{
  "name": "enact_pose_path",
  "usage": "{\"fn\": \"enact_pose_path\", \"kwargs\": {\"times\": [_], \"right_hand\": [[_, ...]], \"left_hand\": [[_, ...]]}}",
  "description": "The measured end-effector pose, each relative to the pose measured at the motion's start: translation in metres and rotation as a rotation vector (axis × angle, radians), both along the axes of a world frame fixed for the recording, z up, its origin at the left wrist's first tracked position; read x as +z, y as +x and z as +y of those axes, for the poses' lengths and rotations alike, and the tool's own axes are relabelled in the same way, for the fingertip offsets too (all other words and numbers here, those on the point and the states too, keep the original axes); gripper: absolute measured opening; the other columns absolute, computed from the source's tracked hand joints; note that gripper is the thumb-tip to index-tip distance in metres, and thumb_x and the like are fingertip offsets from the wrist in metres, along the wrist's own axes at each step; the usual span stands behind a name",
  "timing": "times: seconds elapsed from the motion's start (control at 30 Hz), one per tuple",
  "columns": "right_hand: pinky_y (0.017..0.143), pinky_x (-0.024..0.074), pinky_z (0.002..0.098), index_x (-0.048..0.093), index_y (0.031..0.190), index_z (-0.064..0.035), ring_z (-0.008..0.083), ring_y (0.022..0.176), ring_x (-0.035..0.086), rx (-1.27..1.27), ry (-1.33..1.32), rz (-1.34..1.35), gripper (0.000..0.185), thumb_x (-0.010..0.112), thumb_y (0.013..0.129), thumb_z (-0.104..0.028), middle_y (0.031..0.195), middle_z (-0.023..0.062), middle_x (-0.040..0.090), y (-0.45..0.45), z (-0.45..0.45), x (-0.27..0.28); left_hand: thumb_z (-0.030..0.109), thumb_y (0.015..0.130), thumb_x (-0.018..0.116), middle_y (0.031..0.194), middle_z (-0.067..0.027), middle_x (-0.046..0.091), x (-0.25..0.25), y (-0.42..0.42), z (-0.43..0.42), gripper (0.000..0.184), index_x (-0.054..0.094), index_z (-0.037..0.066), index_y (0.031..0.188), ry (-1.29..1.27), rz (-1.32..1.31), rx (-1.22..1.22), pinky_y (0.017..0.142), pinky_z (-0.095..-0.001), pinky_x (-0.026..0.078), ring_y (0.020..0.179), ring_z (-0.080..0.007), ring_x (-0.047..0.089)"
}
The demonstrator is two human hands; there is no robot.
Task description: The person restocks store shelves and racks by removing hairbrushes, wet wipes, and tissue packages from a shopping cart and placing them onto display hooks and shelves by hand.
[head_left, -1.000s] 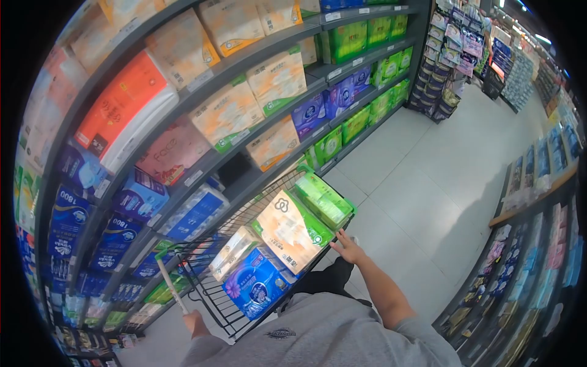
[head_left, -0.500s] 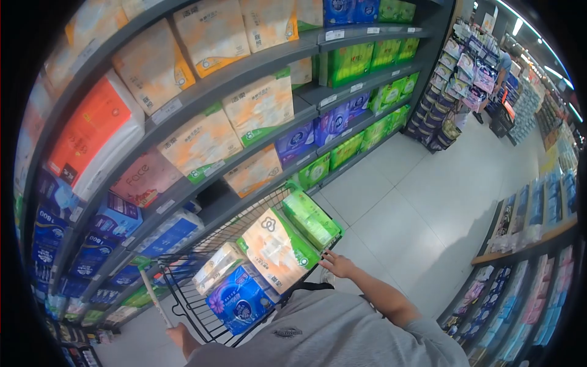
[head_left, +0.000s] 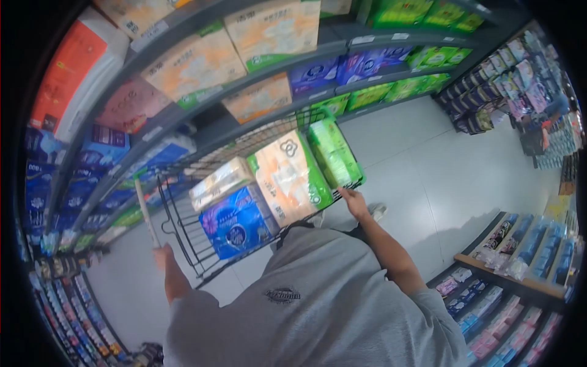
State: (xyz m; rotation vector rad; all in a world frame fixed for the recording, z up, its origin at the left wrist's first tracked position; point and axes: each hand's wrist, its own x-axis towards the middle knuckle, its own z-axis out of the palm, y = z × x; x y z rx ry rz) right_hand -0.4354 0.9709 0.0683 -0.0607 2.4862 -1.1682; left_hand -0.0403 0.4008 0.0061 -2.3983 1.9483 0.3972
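Note:
A wire shopping cart (head_left: 183,243) stands in front of me, side-on. My left hand (head_left: 163,254) is closed round the lower end of its pale handle bar (head_left: 147,214). At the far right corner, my right hand (head_left: 353,200) grips the cart's rim, with the fingertips partly hidden. Inside lie a large orange-and-white tissue pack (head_left: 287,177), a green pack (head_left: 333,153) at the right end, a blue pack (head_left: 235,225) nearest my body and a smaller cream pack (head_left: 220,182) behind the blue one.
Shelves (head_left: 214,101) of tissue packs run along the cart's far side. Hanging goods (head_left: 480,92) are at the back right. Another shelf unit (head_left: 513,275) stands at the lower right, and a rack (head_left: 79,318) at the lower left. Grey tiled floor (head_left: 403,165) lies between.
The view has swung, and the cart now lies more level across it. My right hand has gone from spread fingers at the cart's corner to a grip on the rim. The left keeps its hold.

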Motion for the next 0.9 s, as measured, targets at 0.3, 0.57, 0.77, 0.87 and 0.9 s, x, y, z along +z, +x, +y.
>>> {"fn": "enact_pose_path", "kwargs": {"times": [0.3,0.57,0.77,0.87,0.9], "right_hand": [[0.073,0.0485,0.0281,0.072,0.102,0.0019,0.0147,0.081,0.061,-0.087,-0.258,-0.26,0.064,0.063,0.085,-0.059,0.084,0.0105,0.068,-0.078,0.034,-0.013],[0.072,0.0512,0.0297,0.066,0.11,0.0041,0.0196,0.086,0.064,0.344,0.011,-0.389,0.066,0.06,0.088,-0.058,0.103,0.0119,0.067,-0.128,0.061,-0.027],[0.073,0.0497,0.031,0.065,0.108,0.0033,0.0194,0.077,0.064,0.638,-0.095,-0.454,0.05,0.067,0.088,-0.043,0.086,0.011,0.068,-0.157,0.068,0.022],[0.091,0.0491,0.0343,0.045,0.134,0.0099,0.029,0.107,0.064,0.723,-0.143,-0.547,0.08,0.07,0.084,-0.046,0.115,0.025,0.064,-0.169,0.05,0.035],[0.091,0.0491,0.0343,0.045,0.134,0.0099,0.029,0.107,0.064,0.739,-0.142,-0.555,0.08,0.07,0.084,-0.046,0.115,0.025,0.064,-0.167,0.044,0.033]], "left_hand": [[0.046,0.072,0.07,0.134,-0.0196,0.052,-0.005,-0.088,0.063,0.077,0.047,0.005,0.133,-0.178,-0.037,-0.025,0.104,-0.047,0.04,0.125,-0.0366,0.049],[0.01,0.078,0.069,0.12,-0.0207,0.059,0.037,-0.245,0.298,0.048,0.056,-0.002,0.123,-0.344,0.791,-0.542,0.098,-0.0411,0.043,0.111,-0.0338,0.056],[0.014,0.087,0.067,0.1,-0.009,0.066,0.035,-0.307,0.404,0.035,0.059,-0.002,0.116,0.192,0.981,-0.558,0.072,-0.0292,0.051,0.089,-0.0152,0.063],[0.021,0.089,0.067,0.092,-0.0053,0.065,-0.051,-0.297,0.413,0.031,0.061,-0.002,0.109,0.225,0.926,-0.341,0.07,-0.0272,0.048,0.082,-0.012,0.059],[0.021,0.089,0.067,0.092,-0.0053,0.065,-0.041,-0.298,0.421,0.031,0.061,-0.002,0.109,0.217,0.92,-0.325,0.07,-0.0272,0.048,0.082,-0.012,0.059]]}}
